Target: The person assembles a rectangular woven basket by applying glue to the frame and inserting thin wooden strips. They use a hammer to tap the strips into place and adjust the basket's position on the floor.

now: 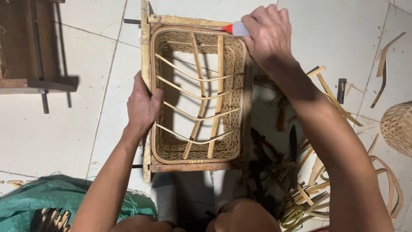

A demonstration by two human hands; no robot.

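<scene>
Evidently to keep it steady, the left hand [143, 105] clamps the wooden frame [146, 73] around the woven bamboo basket [197, 92] above the tiled floor [77, 129], while the right hand [268, 32], fingers closed around a small glue tube [236, 29], angles its red nozzle onto the far rim.

Bright overhead light, hard shadows, perhaps slight blur

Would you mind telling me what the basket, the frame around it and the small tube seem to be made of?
Basket: likely woven bamboo, pale, unfinished strips.
Frame: apparently rough bare wood, worn and yellowed.
Tube in the right hand: seemingly plastic, smooth white with a red tip.
</scene>
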